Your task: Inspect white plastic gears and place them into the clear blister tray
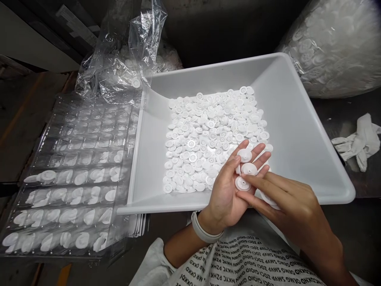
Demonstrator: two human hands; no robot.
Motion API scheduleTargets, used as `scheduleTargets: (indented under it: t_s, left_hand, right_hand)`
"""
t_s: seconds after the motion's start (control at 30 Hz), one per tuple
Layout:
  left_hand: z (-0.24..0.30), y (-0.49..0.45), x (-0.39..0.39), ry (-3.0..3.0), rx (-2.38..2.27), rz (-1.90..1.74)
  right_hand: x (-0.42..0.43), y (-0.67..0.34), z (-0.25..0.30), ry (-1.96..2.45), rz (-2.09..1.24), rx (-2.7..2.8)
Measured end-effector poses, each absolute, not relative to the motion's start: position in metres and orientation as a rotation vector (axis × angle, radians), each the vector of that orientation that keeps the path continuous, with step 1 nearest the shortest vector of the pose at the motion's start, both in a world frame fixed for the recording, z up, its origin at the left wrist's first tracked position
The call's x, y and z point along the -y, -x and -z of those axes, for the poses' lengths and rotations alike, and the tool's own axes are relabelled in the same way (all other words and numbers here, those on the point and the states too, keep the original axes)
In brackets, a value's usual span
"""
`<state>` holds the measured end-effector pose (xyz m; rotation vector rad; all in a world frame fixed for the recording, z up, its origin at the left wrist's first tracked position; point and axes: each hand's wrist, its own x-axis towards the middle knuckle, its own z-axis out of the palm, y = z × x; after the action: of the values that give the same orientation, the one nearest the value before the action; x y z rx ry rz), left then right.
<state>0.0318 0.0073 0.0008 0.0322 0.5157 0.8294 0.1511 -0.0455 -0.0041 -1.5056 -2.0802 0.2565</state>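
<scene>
Discs point(244, 155) held in the upturned left hand point(228, 194). Right hand point(282, 200) pinches the nearest disc point(241, 184) by its edge.

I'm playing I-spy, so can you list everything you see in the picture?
White discs: too many to count, white, piled in the tub
Tub: one, pale grey, centre
Compartment tray: at least one, clear, left
Pieces in the tray: many, white, mostly nearer rows
Crinkled plastic: count unclear, clear, behind the tray
Full bag: one, clear, white discs inside, top right
Crumpled cloth: one heap, white, right
Held discs: at least three, white, at the hands
Wristband: one, white, left wrist
Shirt: one, pale with dark letters, bottom
Left hand: one, palm up
Right hand: one, beside it
</scene>
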Motion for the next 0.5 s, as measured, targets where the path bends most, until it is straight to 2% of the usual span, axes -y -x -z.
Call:
scheduleTargets:
  t_s: [0.5]
  left_hand:
    - [0.0019, -0.0323, -0.0103, -0.021, -0.565, -0.888]
  right_hand:
    - [0.0439, -0.1498, 0.0031, 1.493, -0.371, 1.995]
